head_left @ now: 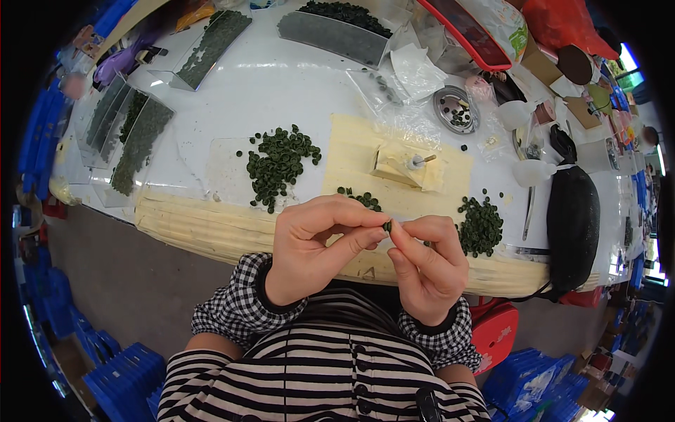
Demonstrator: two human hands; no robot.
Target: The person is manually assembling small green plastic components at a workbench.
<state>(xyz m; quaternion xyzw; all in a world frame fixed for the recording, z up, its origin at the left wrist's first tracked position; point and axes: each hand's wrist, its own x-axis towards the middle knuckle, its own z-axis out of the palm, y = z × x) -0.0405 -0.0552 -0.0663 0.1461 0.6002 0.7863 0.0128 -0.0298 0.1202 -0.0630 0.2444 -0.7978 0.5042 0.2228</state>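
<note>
A small dark green round piece (387, 226) is pinched between my fingertips above the table's near edge. My left hand (314, 243) is closed on it from the left, thumb and forefinger together. From the right, the thumb and fingers of my right hand (432, 264) are closed at the same piece. Just beyond my hands lies a small group of like pieces (360, 197), partly hidden by my left hand. A larger heap (281, 160) is spread to the left, and another heap (481, 226) lies right of my right hand.
A yellow-taped block with a small upright pin (420, 162) stands on a yellow sheet (344, 137). Clear trays (337, 41) of green pieces line the back and left. At right are a round metal dish (455, 109), tweezers (529, 213) and a black pouch (573, 225).
</note>
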